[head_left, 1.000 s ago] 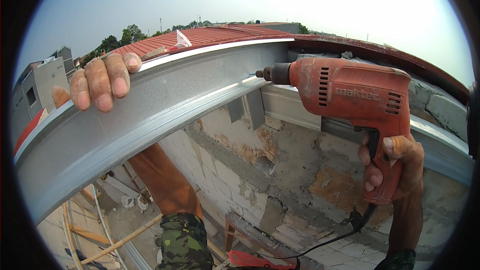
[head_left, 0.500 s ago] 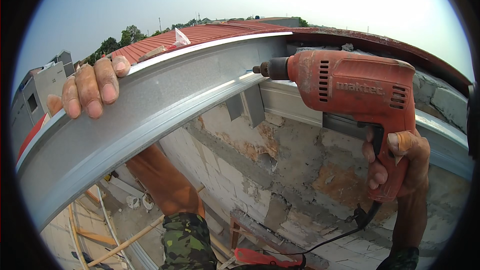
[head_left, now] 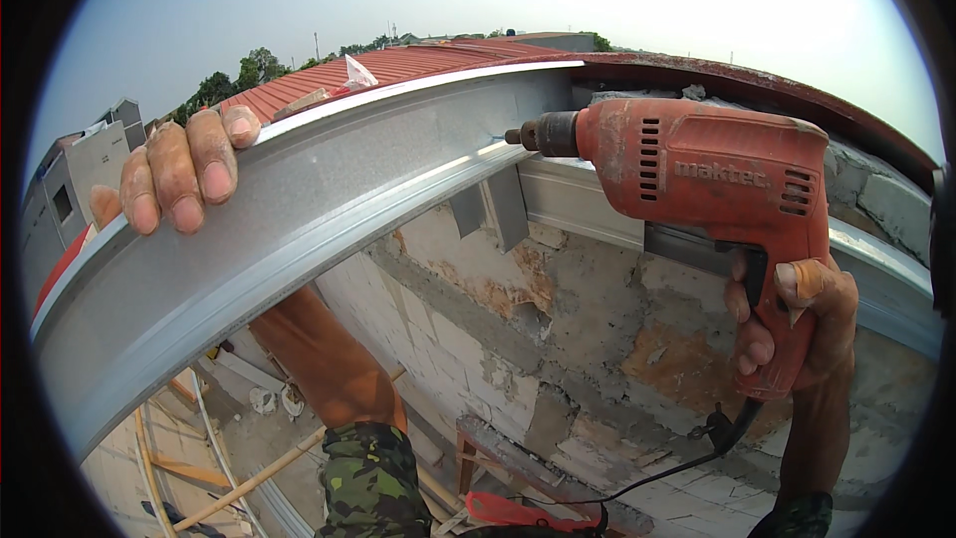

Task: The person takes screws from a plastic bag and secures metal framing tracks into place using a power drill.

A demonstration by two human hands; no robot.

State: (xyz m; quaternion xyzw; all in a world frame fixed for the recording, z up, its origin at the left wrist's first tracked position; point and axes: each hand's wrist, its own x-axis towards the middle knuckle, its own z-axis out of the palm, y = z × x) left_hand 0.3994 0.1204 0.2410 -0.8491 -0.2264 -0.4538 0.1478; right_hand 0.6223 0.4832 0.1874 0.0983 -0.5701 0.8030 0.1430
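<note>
Metal beam (head_left: 299,194): in the head view it crosses the upper left of the picture, its long axis running from the near lower left up to the far right, beside a red ribbed roof (head_left: 428,65). The left hand (head_left: 184,169) is on it, fingers close together and hooked over the upper edge, so the beam's far end lies to the right of them.

The right hand (head_left: 792,319) is apart from the beam, its fingers clamped around the handle of a red drill (head_left: 712,164); how far the trigger is pressed I cannot tell. The drill's nose points left at the beam's face, just above the lower flange and near the far end; whether the tip touches is too small to tell. The left hand is the nearer to the beam. A rough block wall (head_left: 588,319) stands below.
</note>
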